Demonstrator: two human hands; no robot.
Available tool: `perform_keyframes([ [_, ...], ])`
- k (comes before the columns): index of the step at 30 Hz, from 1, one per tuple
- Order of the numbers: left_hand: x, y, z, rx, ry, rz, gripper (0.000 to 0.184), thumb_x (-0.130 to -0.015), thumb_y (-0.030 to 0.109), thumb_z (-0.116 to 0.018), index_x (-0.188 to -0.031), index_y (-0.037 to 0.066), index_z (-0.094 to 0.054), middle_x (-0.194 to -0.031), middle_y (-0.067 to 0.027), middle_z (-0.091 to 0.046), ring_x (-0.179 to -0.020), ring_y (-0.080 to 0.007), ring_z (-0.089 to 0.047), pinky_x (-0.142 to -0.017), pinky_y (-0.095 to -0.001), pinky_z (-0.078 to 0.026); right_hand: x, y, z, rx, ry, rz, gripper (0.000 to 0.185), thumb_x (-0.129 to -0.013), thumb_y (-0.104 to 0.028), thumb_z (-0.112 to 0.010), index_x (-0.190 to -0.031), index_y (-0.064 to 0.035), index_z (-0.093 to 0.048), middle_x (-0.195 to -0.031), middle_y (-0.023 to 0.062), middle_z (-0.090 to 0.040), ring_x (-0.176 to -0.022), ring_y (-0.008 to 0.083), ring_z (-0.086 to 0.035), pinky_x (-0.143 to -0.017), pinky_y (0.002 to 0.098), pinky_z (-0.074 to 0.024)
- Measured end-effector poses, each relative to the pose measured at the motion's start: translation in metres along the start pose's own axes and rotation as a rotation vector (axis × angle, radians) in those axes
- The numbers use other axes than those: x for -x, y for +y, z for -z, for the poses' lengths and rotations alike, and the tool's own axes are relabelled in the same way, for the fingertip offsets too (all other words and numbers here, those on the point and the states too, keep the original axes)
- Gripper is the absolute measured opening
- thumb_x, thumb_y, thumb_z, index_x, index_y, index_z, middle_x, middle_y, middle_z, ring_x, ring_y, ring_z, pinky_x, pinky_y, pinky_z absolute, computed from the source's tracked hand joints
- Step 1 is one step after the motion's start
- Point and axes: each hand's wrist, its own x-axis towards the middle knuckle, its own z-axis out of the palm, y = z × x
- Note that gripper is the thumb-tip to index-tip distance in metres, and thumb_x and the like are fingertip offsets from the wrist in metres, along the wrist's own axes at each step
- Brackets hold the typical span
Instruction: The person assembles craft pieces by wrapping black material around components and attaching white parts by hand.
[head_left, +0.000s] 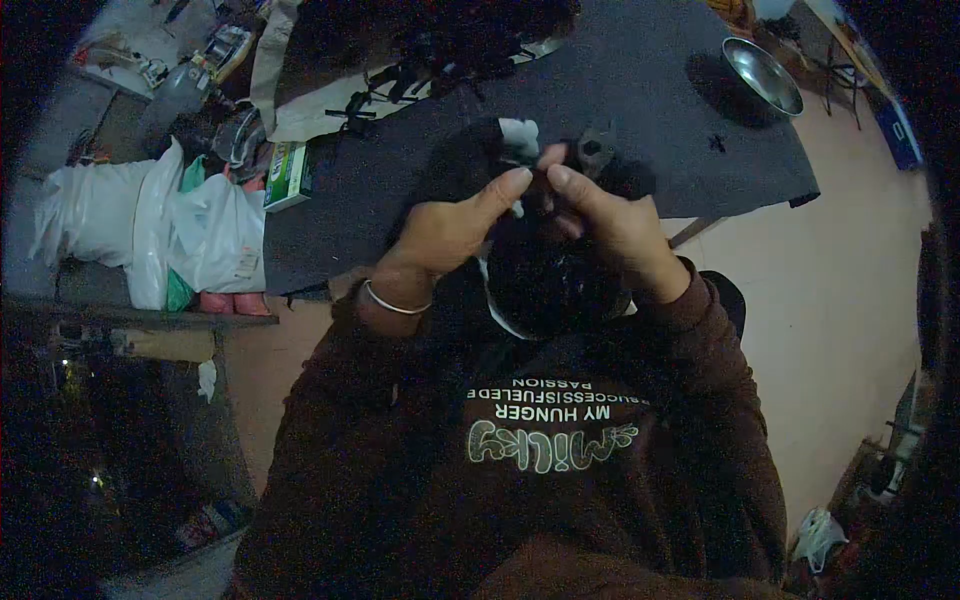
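My left hand [450, 228], with a silvery bangle at the wrist, is closed, thumb pressed against the fingers. Close beside it, my right hand [622, 218] is also closed in a pinch, its fingers a little blurred. Both meet over something small and dark that I cannot make out. Just beyond the fingertips lie a white shape [518, 135] and a greyish piece [595, 148], both too blurred to name. Below the hands, at my lap, sits a container with dark contents [550, 275]; part of its pale rim [503, 312] shows.
A dark cloth covers the table [640, 70]. A metal bowl [762, 78] stands at its right end, near a small black part [717, 143]. More black parts [352, 115] lie at the back left. White plastic bags [150, 225] and a green box [288, 177] sit left.
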Motion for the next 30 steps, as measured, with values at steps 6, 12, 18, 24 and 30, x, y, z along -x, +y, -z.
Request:
perform_keyframes([
  [6, 0.01, -0.015, -0.001, -0.084, 0.037, -0.073, 0.028, -0.078, 0.023, -0.054, -0.097, 0.003, -0.054, -0.085, -0.0047, -0.058, -0.072, -0.0109, -0.054, -0.066, -0.0228, -0.043, -0.001, 0.011, -0.002, -0.286, -0.003, -0.042, 0.015, -0.08, -0.017, -0.049, -0.091, -0.0068, -0.048, -0.063, 0.0005, -0.046, -0.047, 0.0073, -0.038, -0.046, 0.0218, -0.0345],
  [12, 0.006, -0.016, 0.002, -0.377, 0.093, -0.282, 0.026, -0.08, 0.02, -0.05, -0.098, 0.001, -0.053, -0.084, -0.0075, -0.058, -0.073, -0.0141, -0.056, -0.066, -0.0251, -0.044, 0.002, 0.005, -0.007, 0.022, 0.022, 0.001, 0.019, -0.076, -0.015, -0.054, -0.092, -0.0055, -0.051, -0.068, 0.0044, -0.052, -0.053, 0.0118, -0.047, -0.049, 0.0238, -0.0387],
  [18, 0.005, -0.001, -0.003, -0.522, 0.125, -0.261, 0.021, -0.081, 0.016, -0.046, -0.093, 0.001, -0.055, -0.083, -0.0103, -0.058, -0.074, -0.0198, -0.057, -0.068, -0.0295, -0.045, 0.0, 0.015, 0.007, 0.973, -0.113, 0.809, 0.021, -0.067, -0.011, -0.063, -0.083, -0.0022, -0.054, -0.072, 0.0077, -0.055, -0.062, 0.016, -0.055, -0.053, 0.0272, -0.0427],
  [24, 0.016, 0.011, -0.001, -0.454, -0.079, -0.47, 0.018, -0.077, 0.012, -0.051, -0.089, 0.0, -0.055, -0.081, -0.013, -0.058, -0.074, -0.0234, -0.057, -0.069, -0.0313, -0.045, 0.004, 0.004, -0.003, 0.636, 0.069, 0.316, 0.016, -0.074, -0.019, -0.058, -0.079, -0.0035, -0.055, -0.064, 0.0013, -0.05, -0.056, 0.0098, -0.047, -0.05, 0.0232, -0.0383],
  [30, 0.014, -0.006, 0.007, -0.746, -0.054, -0.723, 0.018, -0.075, 0.008, -0.052, -0.09, -0.002, -0.054, -0.084, -0.014, -0.057, -0.076, -0.0227, -0.057, -0.073, -0.0324, -0.045, 0.003, -0.003, 0.004, 0.47, -0.032, 0.001, 0.029, -0.08, -0.031, -0.048, -0.073, -0.004, -0.053, -0.059, -0.0011, -0.046, -0.052, 0.0079, -0.042, -0.047, 0.022, -0.0343],
])
